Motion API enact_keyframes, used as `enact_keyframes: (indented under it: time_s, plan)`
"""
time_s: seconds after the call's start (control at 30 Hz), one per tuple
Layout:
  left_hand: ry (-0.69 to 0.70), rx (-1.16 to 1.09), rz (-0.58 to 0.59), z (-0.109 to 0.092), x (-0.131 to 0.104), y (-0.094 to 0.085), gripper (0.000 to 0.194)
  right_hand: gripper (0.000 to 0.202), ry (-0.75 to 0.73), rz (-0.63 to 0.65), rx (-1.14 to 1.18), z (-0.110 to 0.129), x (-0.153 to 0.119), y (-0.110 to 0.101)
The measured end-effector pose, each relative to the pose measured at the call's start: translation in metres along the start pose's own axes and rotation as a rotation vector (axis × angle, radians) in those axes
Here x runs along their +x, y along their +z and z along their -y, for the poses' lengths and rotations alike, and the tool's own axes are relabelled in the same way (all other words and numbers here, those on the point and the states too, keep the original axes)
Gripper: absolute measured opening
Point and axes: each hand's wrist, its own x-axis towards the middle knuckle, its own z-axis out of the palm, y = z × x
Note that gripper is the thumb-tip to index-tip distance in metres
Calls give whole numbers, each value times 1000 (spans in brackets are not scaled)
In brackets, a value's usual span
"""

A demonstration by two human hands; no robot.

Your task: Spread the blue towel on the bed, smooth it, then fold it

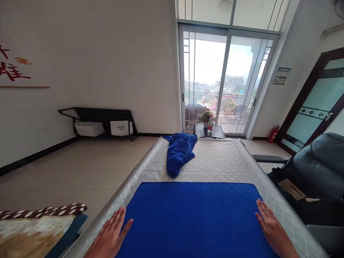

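A flat blue cloth [199, 218] lies spread over the near part of a white quilted mattress [220, 157]. At its left edge rests my left hand [110, 233], fingers stretched out and thumb apart, holding nothing. My right hand [272, 225] is laid along the right edge in the same way, fingers extended over the cloth and mattress. Farther up the mattress, left of its middle, sits a crumpled blue garment [181, 152], apart from both hands. The near edge of the flat cloth runs out of view.
A small black table [217, 133] with a bottle [210, 124] and a potted plant [205, 116] stands beyond the mattress, before a sliding glass door [228, 82]. A black leather chair [317, 165] is at right. Patterned bedding [34, 229] lies at lower left; a black rack [104, 114] stands by the wall.
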Motion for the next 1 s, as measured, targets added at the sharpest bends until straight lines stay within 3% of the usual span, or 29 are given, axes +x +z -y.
enact_keyframes:
  time_s: [0.07,0.13,0.23,0.3,0.37,0.47,0.57,0.7,1.0]
  plan:
    - [69,-56,102,-26,12,-16,71,70,-36,-9,10,30,10,-8]
    - [140,-106,121,-65,28,-32,71,68,-101,20,28,70,23,-15]
    - [403,-154,116,-134,56,-41,65,64,-231,94,62,138,43,-17]
    - [559,-186,72,-176,73,-34,59,62,-323,150,80,178,56,-12]
    - [631,-209,14,-212,88,-20,57,61,-364,174,91,208,71,-2]
    - [668,-230,-49,-248,105,6,56,58,-382,207,86,232,94,18]
    - [635,-223,-59,-262,114,29,57,58,-369,224,69,236,110,38]
    - [591,-219,-37,-260,117,46,60,58,-376,214,76,229,115,53]
    - [578,-235,-20,-258,116,48,58,57,-386,199,91,229,113,52]
